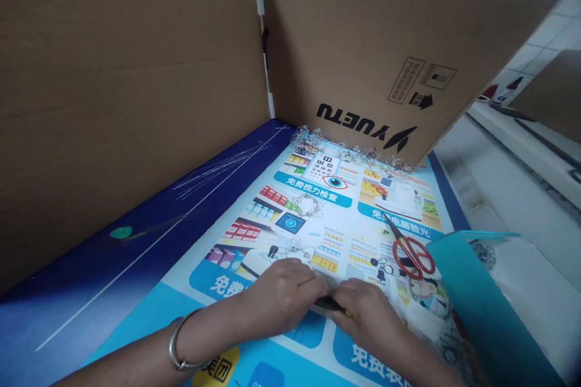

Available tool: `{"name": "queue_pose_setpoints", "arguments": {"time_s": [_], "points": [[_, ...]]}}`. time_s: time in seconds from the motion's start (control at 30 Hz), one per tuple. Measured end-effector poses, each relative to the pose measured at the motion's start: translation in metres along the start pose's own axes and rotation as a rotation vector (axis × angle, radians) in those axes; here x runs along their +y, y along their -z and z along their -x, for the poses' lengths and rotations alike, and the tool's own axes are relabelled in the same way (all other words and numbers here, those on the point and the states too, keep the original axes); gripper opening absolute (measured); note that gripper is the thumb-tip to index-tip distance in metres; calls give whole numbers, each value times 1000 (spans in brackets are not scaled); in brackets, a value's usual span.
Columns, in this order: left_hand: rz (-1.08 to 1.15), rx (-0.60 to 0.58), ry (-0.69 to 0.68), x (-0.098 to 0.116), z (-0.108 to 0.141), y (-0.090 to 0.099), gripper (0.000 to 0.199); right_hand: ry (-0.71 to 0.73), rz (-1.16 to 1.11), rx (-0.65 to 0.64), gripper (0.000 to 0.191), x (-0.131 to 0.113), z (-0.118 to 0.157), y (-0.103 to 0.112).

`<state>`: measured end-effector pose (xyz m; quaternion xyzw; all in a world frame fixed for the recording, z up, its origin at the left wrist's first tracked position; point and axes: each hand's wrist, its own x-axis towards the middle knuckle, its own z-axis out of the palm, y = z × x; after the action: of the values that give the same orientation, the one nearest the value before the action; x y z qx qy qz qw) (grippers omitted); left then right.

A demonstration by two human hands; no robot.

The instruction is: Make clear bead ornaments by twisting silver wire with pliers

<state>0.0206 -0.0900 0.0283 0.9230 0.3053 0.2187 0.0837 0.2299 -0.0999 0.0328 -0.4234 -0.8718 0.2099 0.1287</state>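
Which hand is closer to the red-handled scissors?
Right. The right hand is just below and left of the scissors in view, not touching them; the left hand is farther left, past the right hand.

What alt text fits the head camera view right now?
The left hand and right hand meet at a small black tool on a printed poster. Red-handled scissors lie nearby, and cardboard sheets stand behind.

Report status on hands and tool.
Left hand and right hand closed on black-handled tool. Thin wire loops just beyond left hand, on printed poster board. Red-handled scissors off to the right, not in the way.
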Motion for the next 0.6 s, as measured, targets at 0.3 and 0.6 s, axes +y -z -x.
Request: {"name": "queue_pose_setpoints", "arguments": {"time_s": [0.3, 0.6], "points": [[37, -89, 418, -16, -29, 8, 18, -116, -130, 398, 17, 42, -3, -12], [-10, -231, 209, -11, -81, -37, 12, -148, -235, 524, 17, 42, 1, -7]]}}
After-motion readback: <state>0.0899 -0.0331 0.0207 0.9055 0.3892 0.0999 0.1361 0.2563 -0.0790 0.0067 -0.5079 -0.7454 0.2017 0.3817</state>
